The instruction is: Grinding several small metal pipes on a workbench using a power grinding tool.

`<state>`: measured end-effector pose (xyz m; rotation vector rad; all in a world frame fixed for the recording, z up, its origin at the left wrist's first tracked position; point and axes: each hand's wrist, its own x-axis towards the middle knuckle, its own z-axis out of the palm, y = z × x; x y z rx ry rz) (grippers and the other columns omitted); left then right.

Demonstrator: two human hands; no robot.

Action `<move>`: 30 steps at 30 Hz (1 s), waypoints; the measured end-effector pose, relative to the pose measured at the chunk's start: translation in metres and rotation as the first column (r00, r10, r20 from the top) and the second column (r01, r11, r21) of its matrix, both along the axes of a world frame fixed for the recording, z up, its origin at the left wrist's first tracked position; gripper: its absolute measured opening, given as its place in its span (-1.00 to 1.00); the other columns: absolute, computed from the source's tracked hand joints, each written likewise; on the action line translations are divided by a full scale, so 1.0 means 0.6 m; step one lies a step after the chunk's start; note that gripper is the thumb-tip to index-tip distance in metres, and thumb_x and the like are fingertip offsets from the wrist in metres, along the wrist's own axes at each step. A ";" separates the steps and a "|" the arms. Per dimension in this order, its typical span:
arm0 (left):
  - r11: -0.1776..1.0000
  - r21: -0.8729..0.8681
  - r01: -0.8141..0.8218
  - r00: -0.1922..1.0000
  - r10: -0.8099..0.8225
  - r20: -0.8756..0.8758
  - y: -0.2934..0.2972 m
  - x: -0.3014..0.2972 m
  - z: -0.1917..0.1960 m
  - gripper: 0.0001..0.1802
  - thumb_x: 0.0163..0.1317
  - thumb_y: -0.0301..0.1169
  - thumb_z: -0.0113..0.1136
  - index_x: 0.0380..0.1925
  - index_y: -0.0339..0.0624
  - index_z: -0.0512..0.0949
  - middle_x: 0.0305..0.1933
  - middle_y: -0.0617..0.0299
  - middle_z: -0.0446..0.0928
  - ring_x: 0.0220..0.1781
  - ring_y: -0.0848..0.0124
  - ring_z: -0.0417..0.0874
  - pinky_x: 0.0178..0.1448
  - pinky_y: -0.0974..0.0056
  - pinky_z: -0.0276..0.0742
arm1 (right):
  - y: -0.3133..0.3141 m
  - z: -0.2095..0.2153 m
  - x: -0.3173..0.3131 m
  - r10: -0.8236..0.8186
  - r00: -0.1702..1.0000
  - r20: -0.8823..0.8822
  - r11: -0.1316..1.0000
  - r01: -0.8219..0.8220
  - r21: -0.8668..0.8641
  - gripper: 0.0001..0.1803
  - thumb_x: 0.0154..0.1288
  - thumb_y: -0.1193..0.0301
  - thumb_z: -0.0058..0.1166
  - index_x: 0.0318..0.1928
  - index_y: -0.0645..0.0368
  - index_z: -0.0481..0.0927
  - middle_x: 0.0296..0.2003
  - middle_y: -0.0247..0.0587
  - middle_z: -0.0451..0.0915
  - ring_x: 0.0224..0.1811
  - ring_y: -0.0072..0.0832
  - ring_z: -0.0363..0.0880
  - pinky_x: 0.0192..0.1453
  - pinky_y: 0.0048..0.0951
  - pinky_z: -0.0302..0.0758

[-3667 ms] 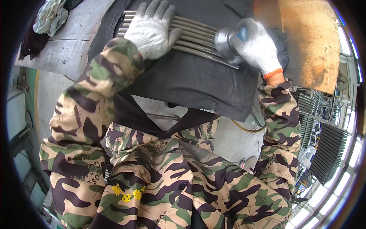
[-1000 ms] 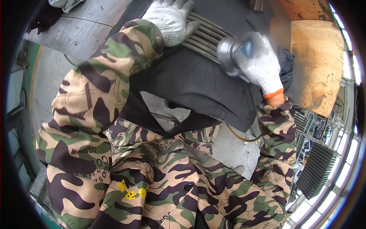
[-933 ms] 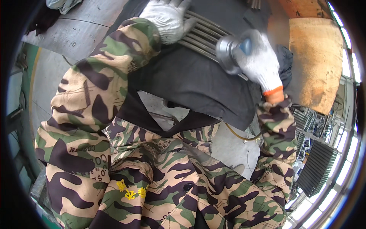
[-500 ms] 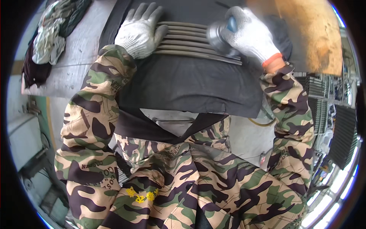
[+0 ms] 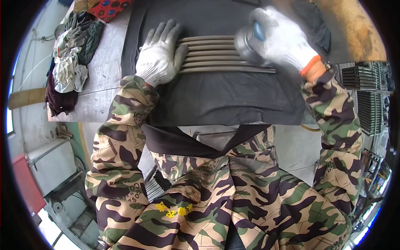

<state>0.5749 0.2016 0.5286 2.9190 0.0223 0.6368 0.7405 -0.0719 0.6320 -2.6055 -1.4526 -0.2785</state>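
Observation:
Several slim metal rods lie side by side, running left to right, on a black cloth spread over the table. My left hand, in a whitish glove with grey fingers, rests flat at the rods' left ends, its fingers stretched out and the thumb alongside them. Toward the right ends, my gloved right hand is closed around a round grey tool with a blue part on top. The tool sits on or just over the rods. Motion smears both tool and hand, so its exact kind and contact are unclear.
Crumpled rags lie on the metal tabletop at the left, below a red patterned item. A worn brown board covers the far right. Racks with stacked dark bars stand right of my right arm.
The whole view has shifted, so the table and both hands sit lower and further right. My left hand stays on the rod ends, and the right keeps the tool near their right ends.

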 end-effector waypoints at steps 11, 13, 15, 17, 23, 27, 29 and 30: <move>0.994 0.042 0.098 0.990 -0.093 -0.102 -0.023 -0.020 0.034 -0.41 0.39 -0.12 0.17 0.30 -0.26 0.49 0.31 -0.15 0.49 0.38 -0.16 0.45 0.47 -0.18 0.31 | 0.034 -0.027 -0.015 -0.016 0.995 -0.101 0.999 0.011 -0.053 -0.65 0.31 0.21 0.22 0.03 0.07 0.59 -0.10 -0.01 0.59 -0.01 -0.01 0.68 0.08 -0.07 0.66; 0.999 0.034 -0.027 0.995 0.030 -0.093 -0.011 -0.030 0.023 -0.36 0.37 -0.08 0.17 0.31 -0.29 0.46 0.31 -0.18 0.48 0.37 -0.18 0.44 0.45 -0.20 0.31 | 0.017 -0.034 -0.034 0.062 0.996 -0.065 0.998 -0.063 -0.002 -0.67 0.33 0.22 0.20 0.03 0.05 0.60 -0.10 -0.01 0.60 -0.01 -0.01 0.67 0.08 -0.06 0.65; 0.987 0.062 -0.149 0.983 0.155 -0.098 -0.001 -0.036 0.006 -0.28 0.43 0.00 0.12 0.39 -0.32 0.42 0.42 -0.23 0.43 0.48 -0.25 0.36 0.54 -0.21 0.25 | 0.028 -0.037 -0.051 0.092 0.991 -0.101 0.996 -0.093 -0.014 -0.66 0.32 0.22 0.20 0.05 0.05 0.60 -0.10 -0.01 0.61 0.01 -0.01 0.67 0.09 -0.04 0.64; 0.982 0.040 -0.185 0.965 0.189 -0.183 0.009 -0.011 0.010 -0.24 0.48 0.05 0.05 0.44 -0.33 0.39 0.51 -0.25 0.37 0.58 -0.30 0.26 0.62 -0.21 0.16 | 0.048 -0.030 -0.047 0.096 0.988 -0.117 0.995 -0.096 0.007 -0.62 0.37 0.17 0.13 0.10 0.04 0.60 -0.05 0.03 0.59 0.12 0.06 0.63 0.20 0.02 0.60; 0.997 -0.052 -0.061 0.989 0.053 -0.137 -0.018 0.006 -0.025 -0.31 0.46 -0.02 0.09 0.42 -0.29 0.43 0.48 -0.19 0.42 0.55 -0.20 0.32 0.64 -0.24 0.11 | 0.063 -0.050 -0.029 0.029 0.991 -0.131 0.999 -0.033 -0.029 -0.60 0.32 0.17 0.11 0.06 0.09 0.67 0.03 0.11 0.61 0.11 0.08 0.66 0.20 0.04 0.61; 0.996 0.007 -0.088 0.994 0.089 -0.061 -0.017 -0.036 -0.002 -0.34 0.43 -0.08 0.15 0.36 -0.34 0.45 0.46 -0.18 0.43 0.52 -0.15 0.34 0.62 -0.21 0.13 | 0.097 -0.017 -0.062 0.077 0.982 -0.171 0.997 -0.075 0.018 -0.57 0.32 0.10 0.17 0.08 0.05 0.66 -0.03 0.08 0.64 0.08 0.06 0.67 0.19 0.01 0.63; 0.994 -0.056 -0.097 0.991 0.092 -0.093 0.002 -0.023 0.006 -0.37 0.43 -0.09 0.15 0.32 -0.33 0.47 0.44 -0.18 0.44 0.53 -0.14 0.33 0.60 -0.20 0.18 | 0.130 -0.005 -0.048 0.016 0.982 -0.189 0.995 -0.034 -0.091 -0.58 0.35 0.12 0.13 0.07 0.10 0.66 -0.11 0.07 0.67 0.04 0.07 0.69 0.13 0.03 0.64; 0.986 -0.043 -0.159 0.980 0.152 -0.128 0.008 -0.020 0.012 -0.39 0.43 -0.09 0.14 0.31 -0.32 0.48 0.43 -0.19 0.44 0.53 -0.14 0.34 0.58 -0.20 0.20 | 0.134 -0.003 -0.053 0.060 0.985 -0.159 0.994 -0.073 -0.076 -0.58 0.37 0.13 0.13 0.09 0.09 0.65 -0.08 0.07 0.66 0.06 0.07 0.69 0.14 0.03 0.63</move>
